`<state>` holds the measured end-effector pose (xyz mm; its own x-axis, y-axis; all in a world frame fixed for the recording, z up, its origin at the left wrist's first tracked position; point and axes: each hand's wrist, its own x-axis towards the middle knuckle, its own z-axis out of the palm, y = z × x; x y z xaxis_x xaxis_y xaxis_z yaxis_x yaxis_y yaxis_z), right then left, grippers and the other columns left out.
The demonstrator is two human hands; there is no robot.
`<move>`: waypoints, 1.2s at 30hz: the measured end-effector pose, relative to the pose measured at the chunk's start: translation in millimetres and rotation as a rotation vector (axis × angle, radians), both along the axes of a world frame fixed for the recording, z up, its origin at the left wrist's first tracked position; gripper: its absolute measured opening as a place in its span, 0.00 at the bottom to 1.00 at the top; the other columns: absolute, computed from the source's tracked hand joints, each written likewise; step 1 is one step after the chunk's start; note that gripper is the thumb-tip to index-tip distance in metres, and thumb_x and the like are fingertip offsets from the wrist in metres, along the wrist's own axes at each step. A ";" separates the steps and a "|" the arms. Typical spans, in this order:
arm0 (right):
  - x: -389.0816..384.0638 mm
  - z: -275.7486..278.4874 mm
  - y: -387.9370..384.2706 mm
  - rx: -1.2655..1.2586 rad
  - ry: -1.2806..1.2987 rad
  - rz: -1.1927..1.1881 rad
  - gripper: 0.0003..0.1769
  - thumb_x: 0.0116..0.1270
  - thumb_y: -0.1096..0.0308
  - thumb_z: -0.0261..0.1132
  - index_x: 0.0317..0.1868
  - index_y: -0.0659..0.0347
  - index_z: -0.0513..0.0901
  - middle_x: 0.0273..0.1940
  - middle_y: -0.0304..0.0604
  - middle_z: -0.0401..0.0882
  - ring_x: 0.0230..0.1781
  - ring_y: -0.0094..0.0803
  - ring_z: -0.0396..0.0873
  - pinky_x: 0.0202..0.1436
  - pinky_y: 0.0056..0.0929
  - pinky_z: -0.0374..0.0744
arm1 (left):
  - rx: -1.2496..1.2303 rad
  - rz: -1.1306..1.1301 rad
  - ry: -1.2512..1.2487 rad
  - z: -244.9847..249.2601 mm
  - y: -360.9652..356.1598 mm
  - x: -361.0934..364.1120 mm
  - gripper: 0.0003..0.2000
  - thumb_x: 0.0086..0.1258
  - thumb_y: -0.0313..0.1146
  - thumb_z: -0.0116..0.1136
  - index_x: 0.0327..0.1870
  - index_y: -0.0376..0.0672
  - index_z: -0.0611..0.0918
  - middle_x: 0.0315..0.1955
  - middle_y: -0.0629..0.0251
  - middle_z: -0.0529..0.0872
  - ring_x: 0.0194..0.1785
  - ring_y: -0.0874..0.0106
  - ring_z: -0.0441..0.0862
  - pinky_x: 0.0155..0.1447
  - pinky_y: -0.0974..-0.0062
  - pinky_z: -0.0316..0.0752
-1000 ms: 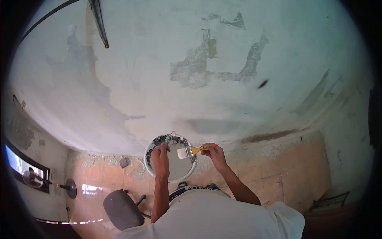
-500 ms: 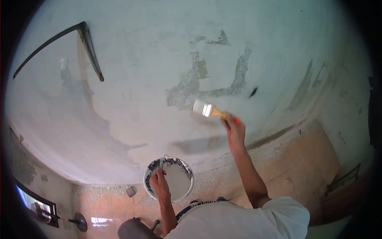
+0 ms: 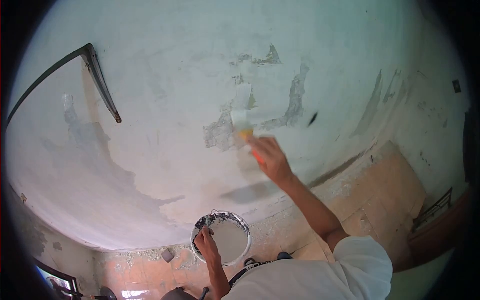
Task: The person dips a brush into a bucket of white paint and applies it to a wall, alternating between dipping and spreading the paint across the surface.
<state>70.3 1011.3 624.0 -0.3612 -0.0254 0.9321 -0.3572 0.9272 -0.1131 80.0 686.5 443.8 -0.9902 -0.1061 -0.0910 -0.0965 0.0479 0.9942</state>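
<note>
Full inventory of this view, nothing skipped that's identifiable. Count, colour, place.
brush: one, yellow-and-red handle, against the wall
bucket: one, white rim with dark smears, below the wall
paint: one batch, pale grey, inside the bucket
wall: one facing, pale, ahead
bare patches: several, grey, around the brush
bracket: one, dark, upper left
block: one, grey, floor near the wall
floor: one, orange-tan, below
chair: one, grey, bottom edge, mostly cut off
shoes: two, dark, beside the bucket
shirt: one, white, bottom
left hand: one, bare, at bucket rim
right hand: one, bare, holding the brush
</note>
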 end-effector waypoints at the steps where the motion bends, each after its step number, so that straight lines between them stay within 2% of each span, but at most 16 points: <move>1: 1.0 -18.8 -4.5 0.006 -0.005 0.002 0.28 0.65 0.82 0.76 0.67 0.61 0.88 0.58 0.49 0.91 0.57 0.51 0.86 0.62 0.45 0.88 | 0.000 -0.014 0.022 -7.8 -1.9 -3.6 0.23 0.86 0.45 0.56 0.25 0.42 0.76 0.18 0.78 0.63 0.23 0.83 0.58 0.30 0.72 0.50; 3: 6.2 -46.2 -12.3 -0.068 -0.182 0.088 0.27 0.66 0.81 0.76 0.67 0.60 0.88 0.57 0.50 0.91 0.57 0.52 0.86 0.61 0.46 0.87 | 0.002 -0.018 0.029 -12.4 -5.7 -3.5 0.24 0.86 0.47 0.56 0.26 0.42 0.79 0.17 0.77 0.63 0.20 0.83 0.59 0.26 0.72 0.52; 4: 5.4 -40.6 -10.3 -0.068 -0.198 0.092 0.27 0.66 0.81 0.76 0.67 0.60 0.88 0.57 0.50 0.91 0.57 0.52 0.86 0.61 0.46 0.87 | -0.038 -0.022 0.034 -7.2 -4.7 -4.1 0.23 0.86 0.45 0.56 0.26 0.41 0.76 0.19 0.76 0.63 0.24 0.82 0.59 0.30 0.70 0.52; 9: 4.9 83.6 17.9 0.032 0.113 -0.081 0.26 0.64 0.84 0.76 0.64 0.62 0.90 0.58 0.48 0.93 0.55 0.51 0.87 0.59 0.45 0.86 | -0.073 -0.014 0.024 -2.4 -5.1 -1.7 0.23 0.85 0.44 0.56 0.26 0.38 0.74 0.21 0.73 0.64 0.29 0.79 0.60 0.35 0.67 0.53; 11: 5.0 98.4 20.3 0.088 0.172 -0.106 0.26 0.65 0.85 0.76 0.64 0.62 0.90 0.58 0.49 0.93 0.54 0.52 0.87 0.59 0.45 0.86 | -0.071 -0.004 0.048 -8.5 -11.1 -2.6 0.24 0.85 0.44 0.56 0.26 0.38 0.74 0.21 0.73 0.64 0.28 0.79 0.60 0.34 0.67 0.53; 14: -5.4 73.4 16.7 0.121 0.185 -0.152 0.26 0.65 0.84 0.76 0.64 0.62 0.90 0.58 0.49 0.93 0.54 0.51 0.87 0.58 0.44 0.86 | -0.061 0.031 0.031 -13.5 -19.4 -1.5 0.24 0.85 0.45 0.56 0.26 0.38 0.74 0.20 0.72 0.64 0.28 0.79 0.60 0.34 0.66 0.53; 16: -9.6 -8.9 9.8 0.073 0.039 -0.167 0.26 0.65 0.82 0.78 0.64 0.61 0.90 0.58 0.48 0.93 0.55 0.51 0.87 0.57 0.45 0.87 | -0.047 0.054 0.009 -16.9 -24.7 4.9 0.24 0.86 0.45 0.56 0.26 0.38 0.74 0.20 0.72 0.63 0.27 0.79 0.59 0.33 0.66 0.52; 17: -5.1 -39.5 0.7 0.057 -0.050 -0.073 0.31 0.64 0.82 0.76 0.69 0.61 0.87 0.60 0.49 0.90 0.57 0.54 0.85 0.62 0.48 0.86 | -0.038 0.058 0.034 -18.0 -27.8 5.4 0.24 0.86 0.45 0.56 0.26 0.38 0.74 0.20 0.73 0.63 0.27 0.79 0.59 0.33 0.65 0.51; 18: 1.1 -55.1 -13.8 0.035 -0.090 -0.018 0.27 0.64 0.80 0.80 0.64 0.60 0.90 0.56 0.48 0.93 0.54 0.51 0.87 0.58 0.45 0.87 | -0.029 0.063 0.061 -17.2 -29.1 5.7 0.25 0.86 0.45 0.56 0.26 0.37 0.74 0.20 0.73 0.62 0.27 0.79 0.58 0.33 0.65 0.50; 22: -4.7 -39.3 -21.9 -0.024 -0.147 0.012 0.26 0.64 0.82 0.78 0.63 0.59 0.92 0.52 0.50 0.92 0.52 0.51 0.87 0.57 0.45 0.87 | -0.060 0.080 0.084 -11.7 -39.0 2.9 0.25 0.86 0.46 0.56 0.26 0.38 0.74 0.21 0.74 0.60 0.28 0.79 0.57 0.34 0.65 0.49; 24: -6.1 14.8 -11.8 -0.029 0.018 -0.056 0.25 0.65 0.83 0.77 0.62 0.58 0.92 0.50 0.50 0.92 0.51 0.50 0.88 0.57 0.44 0.86 | -0.070 0.081 0.078 -10.4 -42.2 4.5 0.25 0.87 0.47 0.55 0.26 0.38 0.74 0.21 0.74 0.60 0.28 0.79 0.57 0.34 0.65 0.49; 27: 2.8 77.5 1.6 0.098 0.252 -0.168 0.29 0.63 0.86 0.75 0.66 0.62 0.90 0.57 0.49 0.93 0.55 0.50 0.86 0.60 0.45 0.84 | -0.053 0.104 0.063 -12.9 -45.3 8.0 0.25 0.87 0.47 0.55 0.27 0.39 0.73 0.21 0.74 0.60 0.28 0.79 0.57 0.34 0.65 0.49; 30: -4.5 67.9 -3.8 0.052 0.259 -0.182 0.30 0.64 0.87 0.74 0.67 0.61 0.89 0.56 0.51 0.92 0.56 0.52 0.86 0.60 0.47 0.84 | -0.052 0.128 0.038 -21.7 -54.2 11.1 0.25 0.88 0.47 0.54 0.27 0.40 0.73 0.22 0.74 0.61 0.29 0.79 0.57 0.34 0.65 0.49; 31: -11.1 42.6 -7.9 0.078 0.208 -0.209 0.24 0.67 0.83 0.76 0.64 0.61 0.91 0.54 0.50 0.93 0.53 0.50 0.89 0.59 0.46 0.86 | -0.058 0.142 0.028 -26.0 -57.3 11.1 0.25 0.88 0.47 0.54 0.27 0.40 0.72 0.22 0.74 0.61 0.29 0.79 0.57 0.34 0.65 0.50; 33: -20.6 -31.3 -24.0 0.091 0.036 -0.119 0.24 0.66 0.81 0.78 0.63 0.61 0.91 0.54 0.50 0.93 0.55 0.52 0.88 0.60 0.45 0.87 | -0.058 0.155 0.022 -25.9 -60.3 13.0 0.25 0.88 0.47 0.54 0.27 0.41 0.72 0.22 0.74 0.61 0.29 0.79 0.57 0.34 0.65 0.50; 36: -13.9 -57.5 -61.6 0.008 -0.070 0.074 0.23 0.65 0.81 0.78 0.61 0.59 0.92 0.53 0.48 0.93 0.54 0.51 0.88 0.59 0.44 0.87 | -0.012 0.172 0.020 -20.6 -64.5 15.3 0.24 0.88 0.46 0.54 0.27 0.41 0.72 0.22 0.73 0.61 0.28 0.78 0.57 0.34 0.65 0.50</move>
<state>56.4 949.7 566.5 -0.4222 -0.0616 0.9044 -0.4163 0.8994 -0.1331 95.3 622.0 423.2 -0.9589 -0.2753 -0.0690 -0.0845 0.0445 0.9954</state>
